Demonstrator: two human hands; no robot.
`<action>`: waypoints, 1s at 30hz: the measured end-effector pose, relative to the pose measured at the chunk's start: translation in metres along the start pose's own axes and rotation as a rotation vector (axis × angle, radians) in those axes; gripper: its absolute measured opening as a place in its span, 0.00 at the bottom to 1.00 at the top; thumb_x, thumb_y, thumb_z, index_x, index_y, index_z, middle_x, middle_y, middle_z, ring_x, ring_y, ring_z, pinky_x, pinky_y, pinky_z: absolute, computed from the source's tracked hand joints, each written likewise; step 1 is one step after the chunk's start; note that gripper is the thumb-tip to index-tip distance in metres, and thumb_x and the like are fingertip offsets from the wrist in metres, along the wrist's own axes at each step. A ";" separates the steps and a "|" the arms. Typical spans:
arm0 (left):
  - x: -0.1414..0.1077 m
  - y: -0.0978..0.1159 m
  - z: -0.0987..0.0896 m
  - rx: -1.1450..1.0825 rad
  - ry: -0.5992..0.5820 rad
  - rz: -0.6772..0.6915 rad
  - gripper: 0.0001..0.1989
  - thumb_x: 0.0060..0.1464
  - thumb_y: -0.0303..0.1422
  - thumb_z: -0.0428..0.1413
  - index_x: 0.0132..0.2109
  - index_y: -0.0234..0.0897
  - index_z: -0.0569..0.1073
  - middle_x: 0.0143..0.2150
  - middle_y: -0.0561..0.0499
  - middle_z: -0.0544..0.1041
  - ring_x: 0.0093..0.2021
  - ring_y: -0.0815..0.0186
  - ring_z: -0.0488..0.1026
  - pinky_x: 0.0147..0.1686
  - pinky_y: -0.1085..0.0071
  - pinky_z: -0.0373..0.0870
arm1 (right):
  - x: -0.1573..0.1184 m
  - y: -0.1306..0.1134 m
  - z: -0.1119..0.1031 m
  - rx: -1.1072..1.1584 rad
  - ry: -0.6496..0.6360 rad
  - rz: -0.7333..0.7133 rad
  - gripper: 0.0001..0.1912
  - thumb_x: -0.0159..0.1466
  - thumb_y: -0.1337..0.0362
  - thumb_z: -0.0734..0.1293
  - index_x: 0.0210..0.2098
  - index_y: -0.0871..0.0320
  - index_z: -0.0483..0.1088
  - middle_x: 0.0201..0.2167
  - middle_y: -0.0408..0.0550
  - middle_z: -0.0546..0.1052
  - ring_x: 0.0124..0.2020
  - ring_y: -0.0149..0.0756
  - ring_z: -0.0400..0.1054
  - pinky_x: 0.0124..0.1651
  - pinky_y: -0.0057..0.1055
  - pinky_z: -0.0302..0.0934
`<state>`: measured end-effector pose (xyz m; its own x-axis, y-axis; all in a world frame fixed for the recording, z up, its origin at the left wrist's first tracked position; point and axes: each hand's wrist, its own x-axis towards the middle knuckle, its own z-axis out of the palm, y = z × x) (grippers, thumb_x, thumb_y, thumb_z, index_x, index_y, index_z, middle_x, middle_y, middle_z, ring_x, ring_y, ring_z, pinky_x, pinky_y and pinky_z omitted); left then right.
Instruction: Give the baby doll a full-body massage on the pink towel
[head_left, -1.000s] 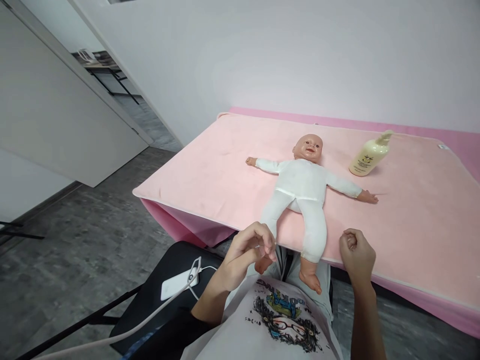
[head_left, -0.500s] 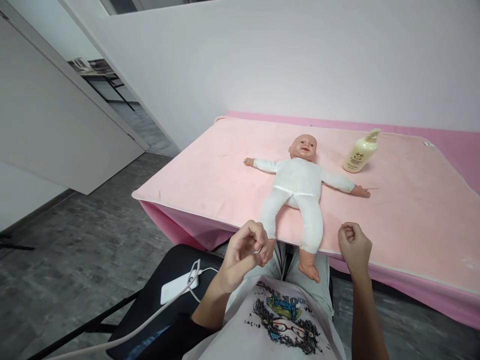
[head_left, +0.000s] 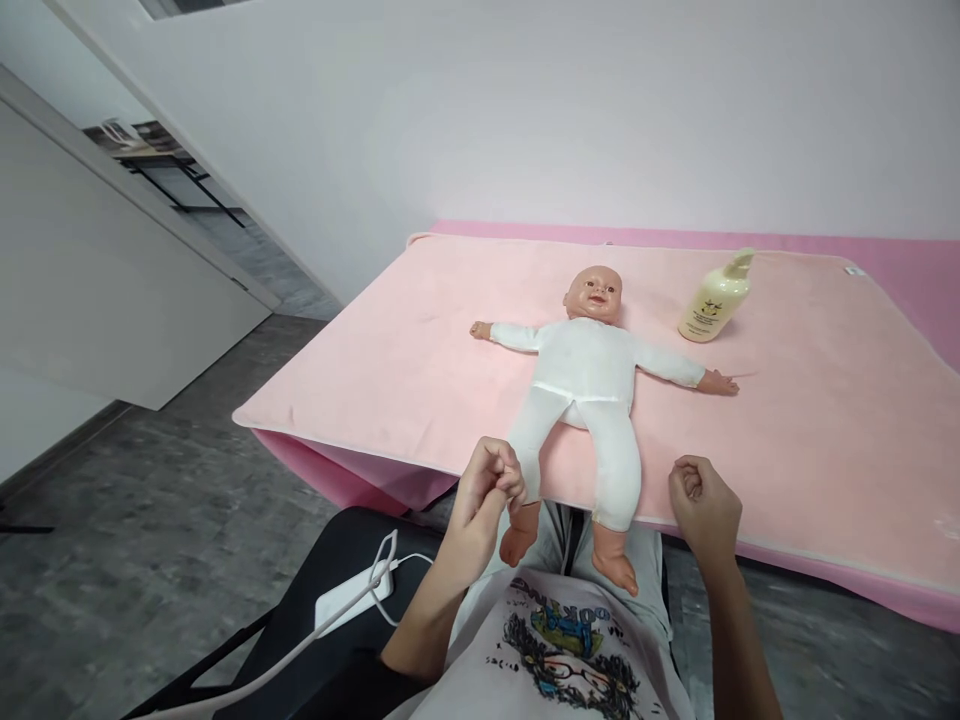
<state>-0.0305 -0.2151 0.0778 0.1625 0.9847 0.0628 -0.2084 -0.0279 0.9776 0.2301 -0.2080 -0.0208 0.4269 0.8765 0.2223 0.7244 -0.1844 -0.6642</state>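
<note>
A baby doll in a white cloth body lies on its back on the pink blanket, arms spread. Its bare feet hang past the front edge, over my lap. My left hand is raised beside the doll's leg on the left, fingers curled in towards the thumb, with nothing visible in them. To the right of the doll's legs, at the blanket's front edge, my right hand is closed in a loose fist that shows nothing held. A pale yellow pump bottle stands beyond the doll's outstretched arm.
A black chair stands at my left, bearing a white power bank with a cable. Behind the table rises a white wall. On the far left, a door stands beside a gap showing a distant table.
My left hand's fingers have curled further in, closing the gap to the thumb. My right hand stays a fist near the edge. The view has shifted slightly; doll and bottle have not moved.
</note>
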 end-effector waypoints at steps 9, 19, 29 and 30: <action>0.024 -0.001 0.000 -0.063 0.040 -0.004 0.06 0.51 0.25 0.45 0.37 0.39 0.59 0.25 0.58 0.49 0.23 0.74 0.49 0.24 0.75 0.51 | -0.002 0.004 0.004 -0.106 0.050 -0.088 0.11 0.57 0.59 0.57 0.29 0.58 0.67 0.15 0.39 0.63 0.18 0.29 0.60 0.24 0.24 0.51; 0.036 0.003 0.001 -0.001 0.029 -0.049 0.18 0.42 0.21 0.47 0.43 0.39 0.63 0.29 0.55 0.58 0.29 0.72 0.59 0.30 0.73 0.57 | -0.002 0.003 0.005 -0.157 0.083 -0.159 0.12 0.59 0.60 0.56 0.29 0.58 0.67 0.14 0.39 0.63 0.17 0.28 0.59 0.23 0.23 0.50; 0.049 0.002 0.007 -0.065 -0.035 -0.014 0.15 0.43 0.23 0.44 0.41 0.38 0.61 0.22 0.58 0.53 0.24 0.71 0.52 0.27 0.72 0.53 | -0.002 0.003 0.006 -0.184 0.095 -0.170 0.11 0.59 0.60 0.56 0.29 0.58 0.67 0.14 0.39 0.63 0.16 0.27 0.59 0.22 0.22 0.50; 0.049 0.002 0.007 -0.059 -0.028 -0.024 0.16 0.42 0.23 0.44 0.41 0.38 0.61 0.22 0.58 0.53 0.24 0.71 0.53 0.27 0.72 0.53 | -0.002 0.003 0.005 -0.187 0.097 -0.175 0.12 0.59 0.60 0.56 0.29 0.58 0.67 0.14 0.39 0.64 0.16 0.27 0.59 0.22 0.22 0.50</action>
<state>-0.0158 -0.1684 0.0846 0.1947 0.9798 0.0461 -0.2606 0.0064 0.9654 0.2286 -0.2077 -0.0269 0.3295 0.8573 0.3956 0.8753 -0.1202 -0.4684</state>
